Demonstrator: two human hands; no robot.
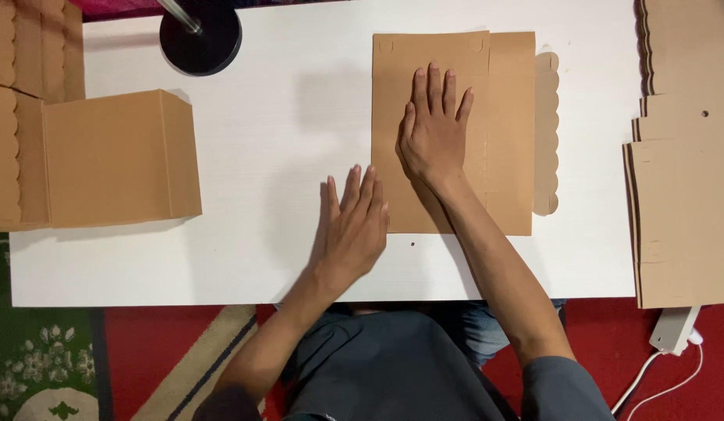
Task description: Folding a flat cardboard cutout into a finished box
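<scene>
A flat brown cardboard box blank lies on the white table, with a scalloped flap along its right edge. My right hand lies palm down on the blank, fingers spread and pointing away from me. My left hand rests flat on the table at the blank's lower left corner, its fingertips against the left edge. Neither hand grips anything.
A folded-up cardboard box stands at the table's left, with more scalloped cardboard behind it. A stack of flat blanks fills the right edge. A black round lamp base sits at the back. A white power strip lies on the red carpet.
</scene>
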